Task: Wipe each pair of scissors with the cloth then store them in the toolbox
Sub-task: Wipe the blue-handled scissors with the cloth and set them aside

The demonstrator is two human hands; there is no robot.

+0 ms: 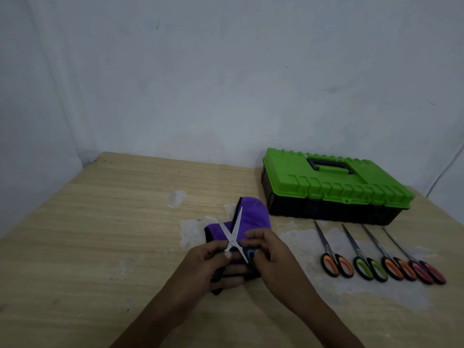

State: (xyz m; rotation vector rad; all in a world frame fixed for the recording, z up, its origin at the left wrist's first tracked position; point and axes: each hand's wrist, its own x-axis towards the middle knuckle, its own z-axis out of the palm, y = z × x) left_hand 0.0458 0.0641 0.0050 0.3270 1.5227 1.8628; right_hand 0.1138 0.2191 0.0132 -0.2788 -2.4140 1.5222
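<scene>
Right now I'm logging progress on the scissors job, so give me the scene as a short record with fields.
in hand: blue-handled scissors, blades spread open, held by left hand and right hand
cloth: purple cloth on the table, under the held scissors
waiting: four closed pairs in a row, orange, green, orange, pink
toolbox: green-lidded toolbox, lid shut, beyond the row
stored so far: cannot tell

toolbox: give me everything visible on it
The toolbox is plastic-looking, with a bright green ribbed lid over a black base and a black carry handle folded flat in a recess on the lid. The lid is closed. It sits flat on the wooden table, far right by the wall, behind the row of four scissors. Nothing touches it.
</scene>
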